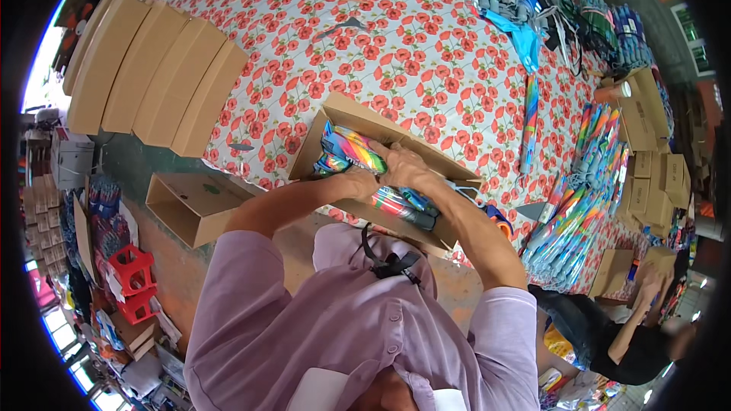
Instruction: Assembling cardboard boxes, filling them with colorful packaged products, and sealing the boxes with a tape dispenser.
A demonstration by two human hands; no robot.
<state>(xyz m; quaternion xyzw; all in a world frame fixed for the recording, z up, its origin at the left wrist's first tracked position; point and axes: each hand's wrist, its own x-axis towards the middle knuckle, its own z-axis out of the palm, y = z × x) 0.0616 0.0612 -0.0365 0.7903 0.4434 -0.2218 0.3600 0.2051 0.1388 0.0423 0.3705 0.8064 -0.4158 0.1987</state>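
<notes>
An open cardboard box (pixel 445 154), long and narrow, lies at the table's near edge in front of me. Multicoloured folded umbrellas (pixel 346 148) fill it, some in clear plastic. My left hand (pixel 359 182) is closed on an umbrella at the middle of the box, its fingertips partly hidden. Right beside it, my right hand (pixel 403 166) bends its fingers over the same bundle, gripping from above. The two hands nearly touch. More umbrellas (pixel 403 204) show beneath my wrists, along the near side of the box.
The table has a poppy-patterned cloth (pixel 426 38). Several closed boxes (pixel 156 68) stand in a row at left, and an open box (pixel 202 205) is below them. At right lie a pile of wrapped umbrellas (pixel 582 205) and a single one (pixel 530 125). Another person (pixel 624 335) works at far right.
</notes>
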